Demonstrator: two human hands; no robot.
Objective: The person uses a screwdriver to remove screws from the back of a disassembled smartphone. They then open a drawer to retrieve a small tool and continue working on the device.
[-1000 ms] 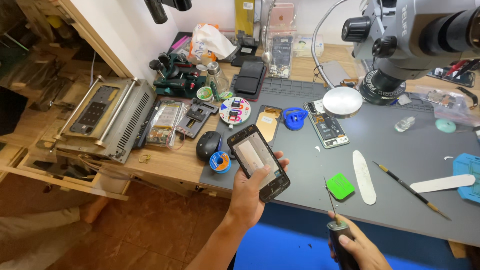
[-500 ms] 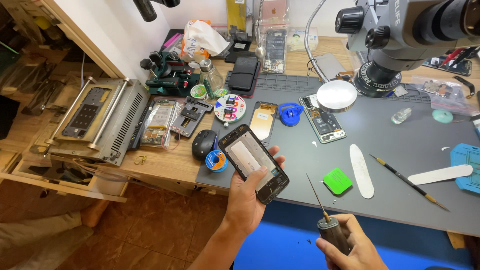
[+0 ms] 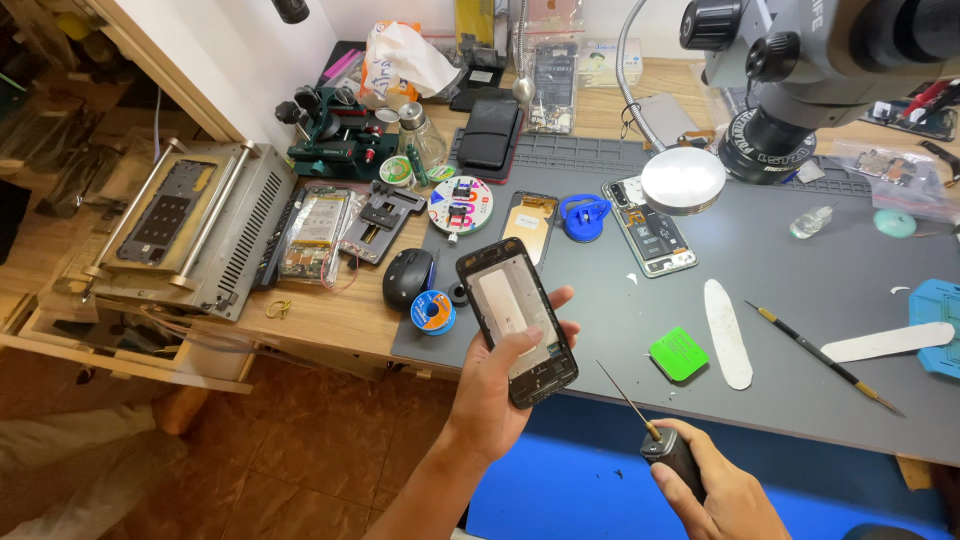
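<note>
My left hand (image 3: 497, 392) holds a black phone frame (image 3: 516, 317) with its open inside facing up, above the front edge of the grey work mat (image 3: 760, 320). My right hand (image 3: 722, 492) grips a dark-handled screwdriver (image 3: 655, 435) low at the bottom right; its thin shaft points up and left toward the phone frame, a short gap away from it. A green square pad (image 3: 678, 353) lies on the mat just right of the phone.
A microscope (image 3: 810, 70) and round lamp (image 3: 683, 181) stand at the back. On the mat lie an opened phone (image 3: 648, 224), a blue suction cup (image 3: 582, 216), white pry tools (image 3: 728, 333), a thin brush (image 3: 822, 356). A black mouse (image 3: 408, 276) and metal machine (image 3: 180, 225) sit left.
The view has shifted a little. My right hand has risen further into view with the screwdriver, its tip now closer to the phone frame held in my left hand.
</note>
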